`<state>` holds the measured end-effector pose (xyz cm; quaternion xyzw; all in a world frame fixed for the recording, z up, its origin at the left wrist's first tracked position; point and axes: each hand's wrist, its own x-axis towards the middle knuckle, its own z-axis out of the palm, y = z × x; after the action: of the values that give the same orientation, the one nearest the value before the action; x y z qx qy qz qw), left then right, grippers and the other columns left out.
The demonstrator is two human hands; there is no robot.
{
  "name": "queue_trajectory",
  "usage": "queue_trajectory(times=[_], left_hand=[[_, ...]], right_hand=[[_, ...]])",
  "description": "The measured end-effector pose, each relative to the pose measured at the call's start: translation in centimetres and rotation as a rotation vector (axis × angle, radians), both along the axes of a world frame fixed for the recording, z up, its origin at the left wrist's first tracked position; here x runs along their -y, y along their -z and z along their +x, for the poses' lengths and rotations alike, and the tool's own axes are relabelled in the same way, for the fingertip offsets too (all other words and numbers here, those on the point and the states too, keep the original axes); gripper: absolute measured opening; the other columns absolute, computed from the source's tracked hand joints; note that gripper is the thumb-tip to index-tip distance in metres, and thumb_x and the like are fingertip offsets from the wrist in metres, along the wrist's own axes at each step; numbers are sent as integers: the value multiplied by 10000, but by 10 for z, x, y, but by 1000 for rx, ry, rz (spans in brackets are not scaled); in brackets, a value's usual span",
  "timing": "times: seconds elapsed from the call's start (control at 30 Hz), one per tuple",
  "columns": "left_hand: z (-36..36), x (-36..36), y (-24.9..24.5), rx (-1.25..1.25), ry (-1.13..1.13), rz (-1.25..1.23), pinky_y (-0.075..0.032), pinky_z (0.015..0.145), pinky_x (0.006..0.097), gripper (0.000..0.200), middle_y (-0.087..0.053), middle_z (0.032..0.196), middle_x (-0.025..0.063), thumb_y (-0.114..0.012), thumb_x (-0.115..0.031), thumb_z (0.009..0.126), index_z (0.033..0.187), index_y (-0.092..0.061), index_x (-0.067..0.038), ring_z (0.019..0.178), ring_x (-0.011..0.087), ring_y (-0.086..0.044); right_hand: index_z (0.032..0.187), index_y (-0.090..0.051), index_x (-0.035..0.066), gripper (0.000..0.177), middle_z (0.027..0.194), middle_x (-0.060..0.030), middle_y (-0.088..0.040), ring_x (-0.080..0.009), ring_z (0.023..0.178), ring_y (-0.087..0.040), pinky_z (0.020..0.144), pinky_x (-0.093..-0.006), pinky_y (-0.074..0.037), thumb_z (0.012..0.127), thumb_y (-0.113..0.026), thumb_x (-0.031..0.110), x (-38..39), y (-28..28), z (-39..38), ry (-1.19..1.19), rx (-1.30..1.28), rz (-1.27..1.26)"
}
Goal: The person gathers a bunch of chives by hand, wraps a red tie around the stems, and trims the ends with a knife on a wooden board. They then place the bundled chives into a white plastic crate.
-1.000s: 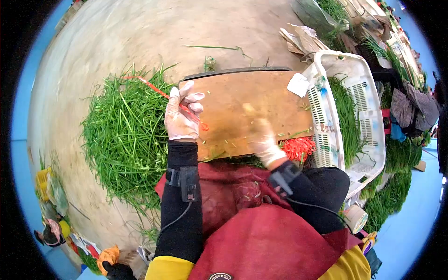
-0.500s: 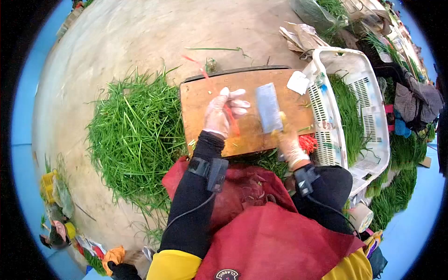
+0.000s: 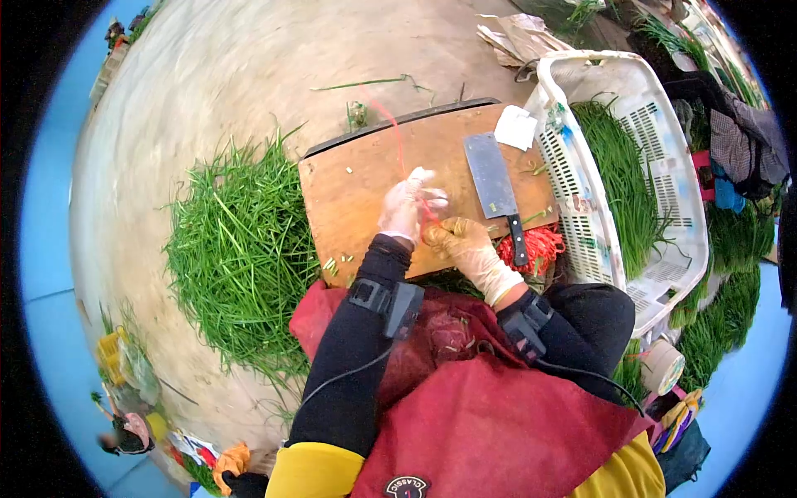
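Observation:
Over the wooden board (image 3: 349, 199), my gloved left hand (image 3: 408, 206) is closed on a thin red tie (image 3: 400, 148), whose loose end reaches up past the board's far edge. Beside it my gloved right hand (image 3: 466, 249) pinches the lower part of the same tie, the two hands almost touching. A cleaver (image 3: 490, 178) lies flat on the board to the right, its black handle toward me. Below the handle sits a bundle of red ties (image 3: 535, 249). White paper (image 3: 515, 128) rests at the board's far right corner.
A large pile of green stalks (image 3: 241, 257) lies on the floor left of the board. On the right stands a white basket (image 3: 581, 191) with green stalks (image 3: 618, 183) inside. More greens (image 3: 714, 324) lie beyond it. A person (image 3: 131, 432) is at the lower left edge.
The cleaver, earlier at my right hand, now lies released on the board. My right hand has moved left to the red tie at my left hand. The whole view has shifted slightly.

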<state>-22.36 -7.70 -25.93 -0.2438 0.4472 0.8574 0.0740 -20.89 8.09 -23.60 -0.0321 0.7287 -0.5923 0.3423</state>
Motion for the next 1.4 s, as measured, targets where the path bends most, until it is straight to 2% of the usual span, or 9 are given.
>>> queue_trajectory(times=[0.17,0.4,0.6,0.63,0.7,0.73,0.93,1.03,1.4], left_hand=[[2,20,9,157,-337,-398,-461,645,300,638,-617,1152,33,-655,-379,897,1399,-402,-78,902,146,-611],[7,32,3,1,-275,-524,-362,1005,425,881,-430,1430,152,-695,-319,875,1539,-165,-85,1273,247,-443],[-4,33,7,-98,-176,-751,-405,985,349,811,-388,1431,188,-702,-257,868,1500,-256,-13,1262,261,-440],[-5,35,8,-115,-155,-796,-404,988,351,786,-392,1421,181,-693,-246,876,1495,-271,-8,1241,248,-448],[-7,32,0,-132,-114,-837,-402,991,353,760,-397,1411,174,-684,-234,884,1489,-287,-2,1219,235,-457],[-7,29,-10,-144,-107,-873,-396,996,353,712,-405,1395,165,-669,-224,896,1472,-317,1,1207,224,-456],[-10,26,-5,-188,-62,-944,-370,1012,349,580,-432,1321,134,-610,-203,932,1420,-364,-8,1205,206,-436],[-12,23,-2,-134,-42,-1018,-351,1044,353,604,-429,1339,138,-609,-186,934,1437,-328,-6,1219,213,-436],[-16,20,14,-126,-4,-1031,-310,1103,359,685,-430,1367,117,-610,-83,885,1482,-284,3,1274,209,-414]], right_hand=[[844,-696,52,159,660,5,-609,-95,539,-537,512,-244,-445,887,-647,197,-15,39,-16,115,374,-58],[1125,-618,2,410,1039,-235,-655,-393,962,-629,856,-415,-504,919,-534,346,-54,29,-7,-383,-465,466],[1299,-583,77,470,1136,-206,-654,-300,980,-656,873,-358,-508,910,-644,333,-174,-95,-43,-115,-477,384],[1254,-609,43,414,1076,-150,-692,-232,907,-667,833,-333,-526,898,-682,242,-196,-73,-45,275,-585,-40],[1243,-613,8,348,1011,-43,-703,-114,828,-622,800,-259,-520,914,-654,115,-281,-66,-71,275,-747,226],[1254,-615,25,347,1076,-43,-691,-108,919,-619,850,-256,-504,921,-644,119,-316,-74,-74,476,-289,-42],[1450,-384,21,802,1438,-214,-458,-281,1335,-451,1112,-361,-355,807,-729,354,-498,44,-68,344,-19,801],[1547,-42,88,1198,1606,-183,-74,-366,1476,-111,1178,-462,-214,705,-782,510,-488,55,-58,-6,249,1397],[1554,31,216,1330,1617,-161,-46,-354,1485,-74,1154,-572,-137,610,-859,510,-506,110,-87,-35,236,1500]])
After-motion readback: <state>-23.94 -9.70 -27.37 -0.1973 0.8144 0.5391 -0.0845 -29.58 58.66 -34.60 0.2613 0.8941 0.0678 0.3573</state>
